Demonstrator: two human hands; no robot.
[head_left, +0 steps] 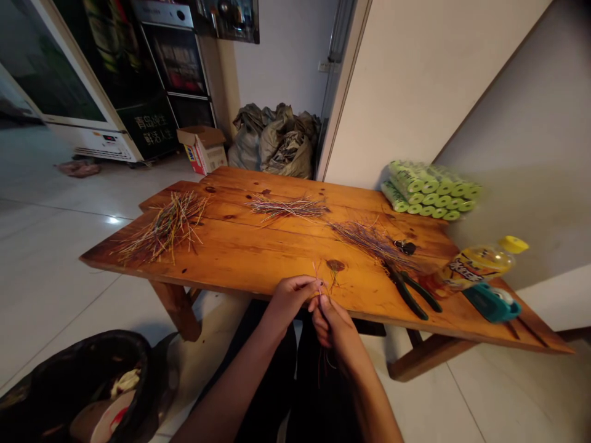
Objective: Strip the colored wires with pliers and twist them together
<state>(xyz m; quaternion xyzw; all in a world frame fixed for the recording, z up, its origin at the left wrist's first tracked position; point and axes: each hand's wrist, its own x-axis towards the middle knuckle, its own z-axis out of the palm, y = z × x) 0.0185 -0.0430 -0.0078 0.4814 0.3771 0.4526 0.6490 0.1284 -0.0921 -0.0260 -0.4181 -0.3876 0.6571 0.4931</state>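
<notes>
Thin coloured wires run between my two hands at the table's front edge. My left hand pinches them near their upper ends, thumb against fingers. Just below, my right hand is closed around the same wires, and their loose ends hang down under it. A few short wire pieces lie on the wood beside my hands. Further back are a bundle of wires in the middle, a larger pile of wires on the left and another bundle of wires on the right.
The wooden table holds green-handled pliers, a tilted drink bottle, a teal tape dispenser and packs of green rolls. A black bin stands at lower left. Behind are stuffed sacks and a carton.
</notes>
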